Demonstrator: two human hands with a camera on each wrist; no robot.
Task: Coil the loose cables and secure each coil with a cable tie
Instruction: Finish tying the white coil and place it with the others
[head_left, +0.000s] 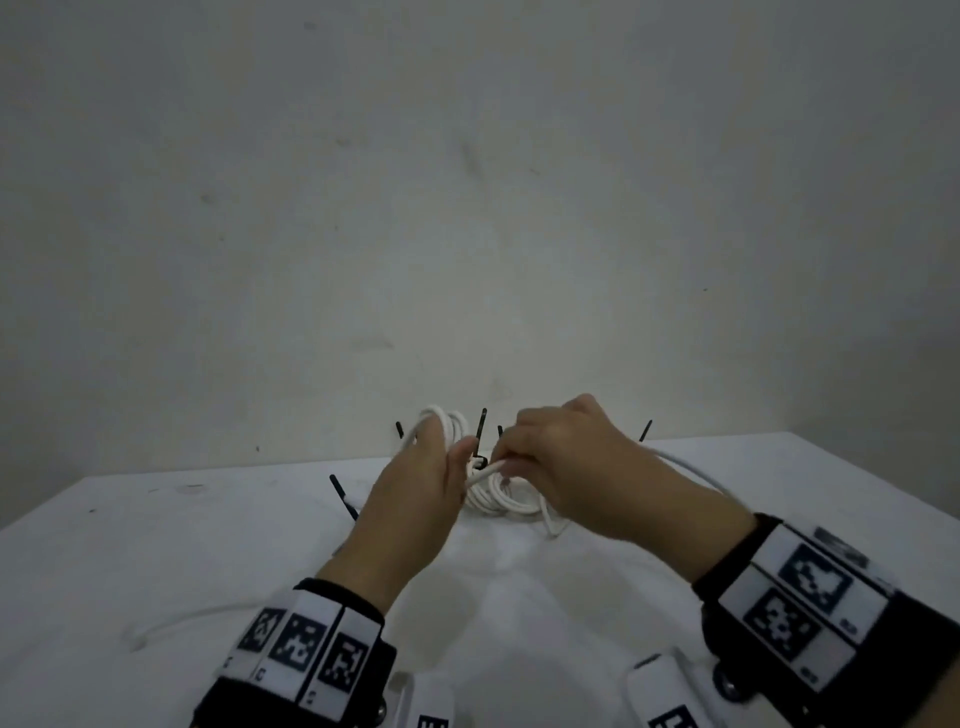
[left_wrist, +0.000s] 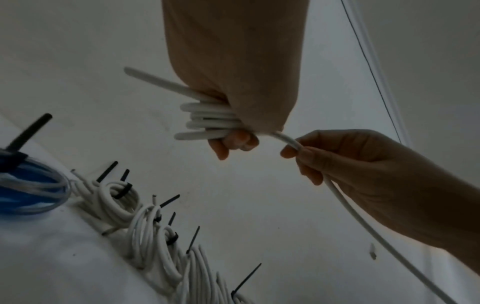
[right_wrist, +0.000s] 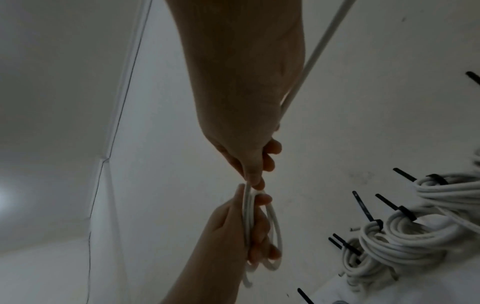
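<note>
Far left on the white table (head_left: 156, 551): a blue coil (left_wrist: 31, 185) bound by a black tie. Beside it, along the wall, tied white coils (left_wrist: 145, 230) with black tie tails upright. Above the table, left hand (head_left: 415, 493), fingers (left_wrist: 233, 142) curled around stacked loops of the white cable (left_wrist: 207, 119). Just right, right hand (head_left: 566, 462) pinching the same cable's free run between thumb and fingertips, remainder trailing off right.

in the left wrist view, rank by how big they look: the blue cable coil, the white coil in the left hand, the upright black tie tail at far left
1. blue cable coil, cut off by the frame edge
2. white coil in the left hand, nearer the camera, so this order is unsure
3. black tie tail
</note>
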